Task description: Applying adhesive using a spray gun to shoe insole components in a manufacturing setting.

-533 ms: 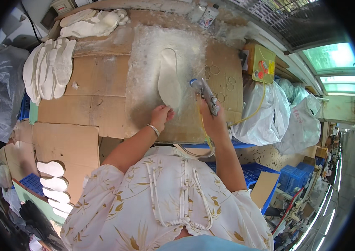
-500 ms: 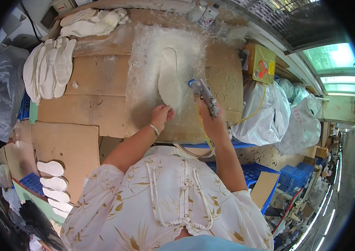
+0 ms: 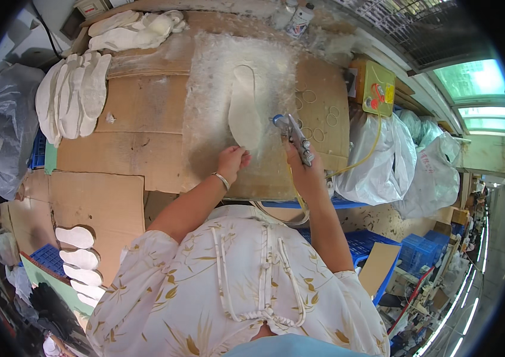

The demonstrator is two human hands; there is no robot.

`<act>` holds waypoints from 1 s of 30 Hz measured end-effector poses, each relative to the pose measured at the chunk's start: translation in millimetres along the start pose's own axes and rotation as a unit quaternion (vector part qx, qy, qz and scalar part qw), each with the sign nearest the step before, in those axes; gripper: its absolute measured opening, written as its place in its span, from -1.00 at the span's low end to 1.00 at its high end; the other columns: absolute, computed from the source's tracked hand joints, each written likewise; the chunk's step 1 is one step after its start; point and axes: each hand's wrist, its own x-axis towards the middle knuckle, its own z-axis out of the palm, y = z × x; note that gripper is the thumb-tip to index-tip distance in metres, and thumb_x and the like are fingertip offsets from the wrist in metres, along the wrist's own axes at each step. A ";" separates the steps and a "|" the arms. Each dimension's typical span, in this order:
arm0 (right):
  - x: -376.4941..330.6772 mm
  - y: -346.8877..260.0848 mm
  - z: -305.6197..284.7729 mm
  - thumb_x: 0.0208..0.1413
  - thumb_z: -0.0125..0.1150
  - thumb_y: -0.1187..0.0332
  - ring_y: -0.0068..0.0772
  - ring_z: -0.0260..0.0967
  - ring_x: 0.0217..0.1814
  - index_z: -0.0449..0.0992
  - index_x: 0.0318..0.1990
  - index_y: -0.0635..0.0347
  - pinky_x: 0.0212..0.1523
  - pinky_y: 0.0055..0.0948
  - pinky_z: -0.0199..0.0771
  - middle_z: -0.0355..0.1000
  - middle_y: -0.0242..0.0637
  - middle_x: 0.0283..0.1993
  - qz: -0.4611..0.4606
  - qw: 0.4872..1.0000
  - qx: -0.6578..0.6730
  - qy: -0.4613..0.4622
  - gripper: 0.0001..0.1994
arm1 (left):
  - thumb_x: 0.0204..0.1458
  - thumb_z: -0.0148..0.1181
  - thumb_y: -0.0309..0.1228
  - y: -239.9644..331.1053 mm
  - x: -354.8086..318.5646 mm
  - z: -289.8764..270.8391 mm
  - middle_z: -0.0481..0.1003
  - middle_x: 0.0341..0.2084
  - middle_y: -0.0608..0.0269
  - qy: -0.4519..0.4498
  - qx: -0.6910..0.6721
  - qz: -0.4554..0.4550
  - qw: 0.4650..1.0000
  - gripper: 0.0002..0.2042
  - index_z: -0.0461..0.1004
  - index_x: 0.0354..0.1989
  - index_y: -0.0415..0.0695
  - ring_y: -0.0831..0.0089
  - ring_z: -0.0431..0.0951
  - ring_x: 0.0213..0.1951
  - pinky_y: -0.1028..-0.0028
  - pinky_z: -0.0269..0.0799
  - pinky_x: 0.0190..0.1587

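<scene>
A pale, sole-shaped insole [image 3: 244,116] lies lengthwise on a whitish, residue-crusted patch [image 3: 205,113] of the cardboard-covered table. My left hand [image 3: 232,163] is closed at its near end, thumb and fingers pinched together on the insole's tip. To the right of the insole, my right hand [image 3: 307,169] grips a metal spray gun [image 3: 294,135] with a blue front end pointing left toward the insole. A yellowish hose [image 3: 297,196] hangs below the right hand.
Stacks of insoles [image 3: 74,98] lie at the left and another pile [image 3: 136,33] at the far left. Loose rings [image 3: 318,134] rest right of the spray gun. Beyond them are a yellow box [image 3: 377,86] and white plastic bags [image 3: 377,157]. Bottles [image 3: 300,21] stand at the back.
The view has shifted slightly. My left hand stays at the insole's near end, and the spray gun remains at the insole's right with little visible movement.
</scene>
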 end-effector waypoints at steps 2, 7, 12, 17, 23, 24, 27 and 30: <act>2.2 2.1 -3.7 0.16 0.09 0.24 -0.60 0.08 -0.51 0.39 -0.23 0.24 -0.49 -0.53 0.17 0.21 -0.38 -0.57 0.018 1.000 -0.011 0.005 -0.78 | 0.09 0.07 -0.40 -0.3 0.9 -0.8 0.49 -0.36 0.21 -0.001 -0.001 -0.001 1.000 -0.87 0.38 -0.28 -0.19 0.43 0.55 -0.35 0.51 0.51 -0.33; -8.3 3.3 -2.1 0.16 0.09 0.23 -0.59 0.08 -0.52 0.39 -0.24 0.23 -0.49 -0.52 0.18 0.21 -0.39 -0.57 0.000 0.999 -0.050 -0.020 -0.77 | 0.10 0.07 -0.40 -2.1 3.7 -4.4 0.49 -0.36 0.21 -0.004 -0.008 0.002 1.000 -0.87 0.37 -0.27 -0.19 0.44 0.55 -0.35 0.50 0.51 -0.33; -7.6 6.6 -5.2 0.15 0.10 0.24 -0.57 0.07 -0.52 0.39 -0.25 0.23 -0.49 -0.50 0.18 0.20 -0.37 -0.57 0.011 0.999 -0.030 -0.009 -0.78 | 0.10 0.07 -0.39 -1.7 3.3 -2.8 0.49 -0.36 0.21 0.001 0.006 0.000 1.000 -0.87 0.37 -0.27 -0.19 0.45 0.55 -0.35 0.50 0.50 -0.34; -14.1 3.7 -0.6 0.15 0.10 0.25 -0.57 0.05 -0.52 0.39 -0.26 0.22 -0.51 -0.50 0.15 0.19 -0.37 -0.58 -0.018 0.999 -0.034 -0.016 -0.79 | 0.10 0.07 -0.39 -3.5 3.5 -4.6 0.49 -0.36 0.22 -0.002 -0.005 0.000 1.000 -0.86 0.38 -0.27 -0.19 0.45 0.55 -0.36 0.50 0.50 -0.34; -22.7 6.2 -3.0 0.14 0.11 0.25 -0.55 0.04 -0.54 0.38 -0.28 0.23 -0.52 -0.50 0.15 0.19 -0.34 -0.60 0.021 0.998 -0.053 -0.024 -0.79 | 0.11 0.06 -0.39 -5.1 3.9 -5.4 0.49 -0.37 0.23 0.002 -0.001 0.001 1.000 -0.86 0.38 -0.26 -0.19 0.46 0.55 -0.36 0.51 0.51 -0.34; -23.4 6.1 -2.3 0.14 0.11 0.25 -0.55 0.04 -0.54 0.38 -0.28 0.23 -0.52 -0.50 0.15 0.19 -0.34 -0.60 0.022 0.998 -0.053 -0.024 -0.79 | 0.11 0.06 -0.39 -6.5 5.8 -7.2 0.49 -0.37 0.22 -0.005 -0.007 0.005 1.000 -0.86 0.38 -0.26 -0.19 0.46 0.55 -0.36 0.51 0.51 -0.35; -23.7 2.9 -2.2 0.14 0.11 0.24 -0.53 0.04 -0.55 0.37 -0.29 0.24 -0.52 -0.48 0.16 0.20 -0.34 -0.61 0.006 0.998 -0.055 -0.019 -0.78 | 0.10 0.05 -0.42 -7.5 6.5 -5.9 0.51 -0.39 0.24 0.007 -0.012 0.006 1.000 -0.88 0.40 -0.28 -0.21 0.48 0.56 -0.42 0.53 0.51 -0.41; -23.3 1.9 -5.5 0.14 0.12 0.23 -0.51 0.05 -0.54 0.37 -0.29 0.23 -0.51 -0.47 0.17 0.21 -0.33 -0.59 0.070 0.997 -0.017 -0.007 -0.77 | 0.10 0.05 -0.41 -4.6 3.1 -0.5 0.51 -0.39 0.23 0.018 -0.006 -0.002 1.000 -0.87 0.40 -0.27 -0.21 0.48 0.56 -0.42 0.53 0.51 -0.41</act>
